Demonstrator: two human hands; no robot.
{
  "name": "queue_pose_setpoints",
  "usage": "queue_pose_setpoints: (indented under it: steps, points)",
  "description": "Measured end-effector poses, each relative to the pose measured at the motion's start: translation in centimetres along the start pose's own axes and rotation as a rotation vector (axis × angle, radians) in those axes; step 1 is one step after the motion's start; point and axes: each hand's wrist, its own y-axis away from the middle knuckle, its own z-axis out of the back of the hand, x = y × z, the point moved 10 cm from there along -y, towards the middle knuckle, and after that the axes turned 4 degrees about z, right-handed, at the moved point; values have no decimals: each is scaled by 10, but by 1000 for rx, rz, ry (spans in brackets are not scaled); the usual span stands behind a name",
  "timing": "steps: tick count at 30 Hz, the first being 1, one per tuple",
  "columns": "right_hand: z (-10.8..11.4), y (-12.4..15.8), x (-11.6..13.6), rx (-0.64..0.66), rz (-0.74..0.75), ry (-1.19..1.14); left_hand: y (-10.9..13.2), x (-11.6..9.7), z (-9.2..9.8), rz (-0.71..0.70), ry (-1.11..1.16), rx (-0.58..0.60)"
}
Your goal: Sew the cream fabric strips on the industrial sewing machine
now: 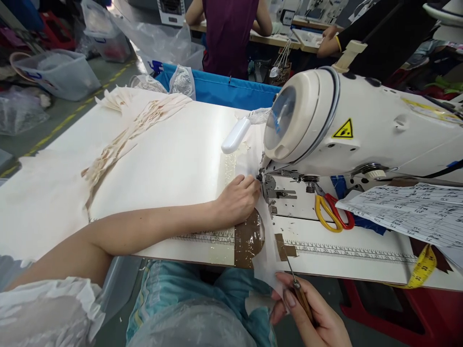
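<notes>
My left hand [237,200] rests on the table with its fingers pinched on a thin white fabric piece [265,262] right at the presser foot [269,190] of a cream sewing machine [361,130]. The fabric runs from under the needle over the table's front edge toward my lap. Below the edge, my right hand [311,313] is closed on the fabric's lower end and on a thin pointed tool with a wooden handle [298,289].
Red and yellow scissors [333,212] lie on the machine bed. Printed sheets [408,209] and a yellow tape measure [423,267] sit at right. Cream fabric pieces [119,140] pile at left. A blue bin [220,89] stands behind the table. Other people work at far tables.
</notes>
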Motion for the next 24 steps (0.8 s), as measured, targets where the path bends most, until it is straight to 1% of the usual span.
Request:
queue_pose_setpoints:
  steps: [2, 5, 7, 8, 9, 11, 14, 16, 19, 24]
  points:
    - [-9, 1, -12, -78, -71, -161, -2, 2, -1, 13, -10, -1]
    - [-35, 7, -28, -206, -157, -443, -1, 3, 2, 13, 1, 12]
    - [-50, 12, -37, -251, -205, -546, 2, 3, 4, 12, 24, 41]
    - [-55, 14, -41, -264, -215, -563, 3, 3, 4, 11, 36, 60]
    - [-55, 15, -43, -278, -213, -556, 5, 3, 4, 10, 47, 78]
    - [-48, 16, -45, -307, -183, -475, 7, 4, 3, 13, 59, 101]
    - [-32, 14, -40, -333, -101, -287, 6, 4, 0, 23, 76, 90]
    - [-27, 11, -34, -323, -42, -194, 4, 5, -2, 29, 91, 79]
    - [-28, 6, -27, -301, 16, -146, -1, 9, -5, 49, 113, 81]
    - [-32, 1, -21, -277, 49, -159, -4, 16, -9, 64, 122, 90]
